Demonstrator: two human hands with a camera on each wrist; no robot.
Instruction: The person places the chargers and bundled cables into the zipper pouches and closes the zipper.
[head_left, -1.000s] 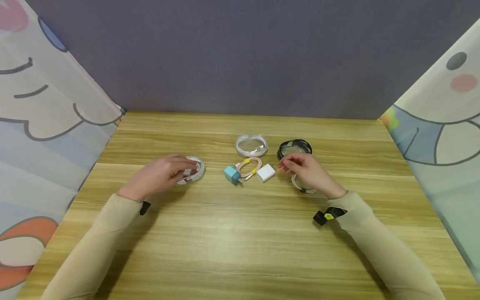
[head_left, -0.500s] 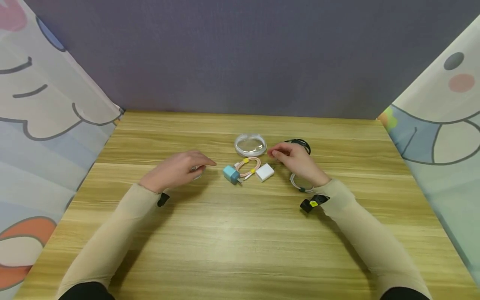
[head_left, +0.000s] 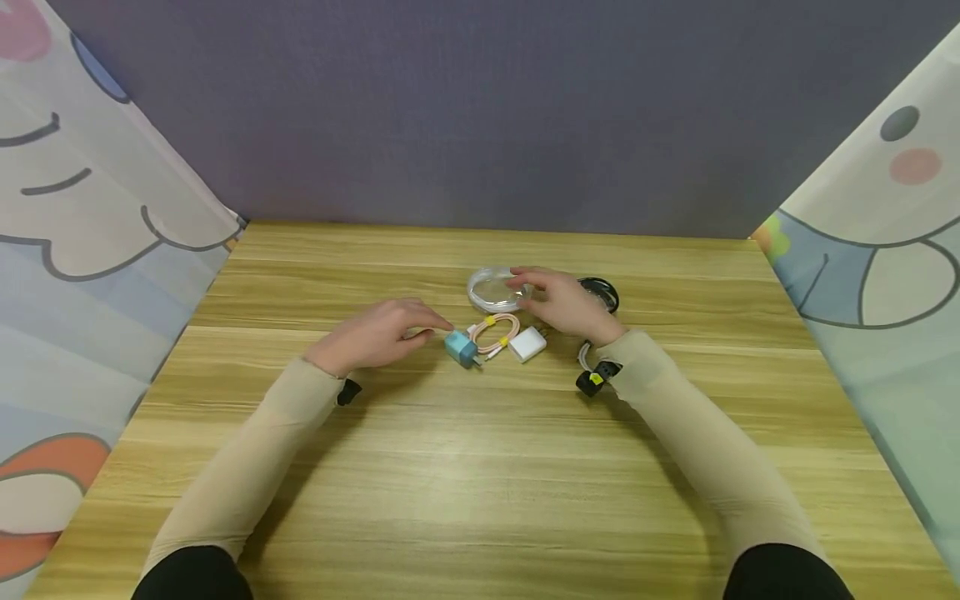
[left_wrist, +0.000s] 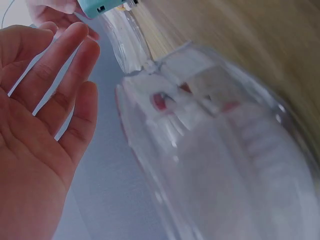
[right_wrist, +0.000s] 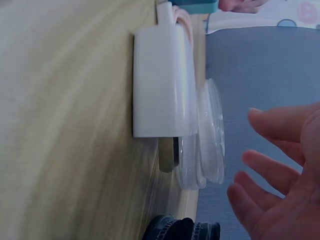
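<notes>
My left hand hovers with its index finger extended beside the teal charger; whether they touch cannot be told. Under that hand's wrist camera lies a white cable coil in clear wrap with red bits. My right hand reaches over the white coil in clear packaging, its fingers spread and slightly bent. In the right wrist view the fingers stand apart from this coil, holding nothing. Between the hands lie a pink cable with yellow ties and a white charger.
A black cable coil lies partly behind my right hand. Close to the right wrist, a white cable is mostly covered. Everything rests on a wooden table, with a grey panel behind it.
My left hand has left the wrapped coil on the left and moved right to the teal charger. My right hand has travelled left, from beside the black coil to the clear-packaged white coil.
</notes>
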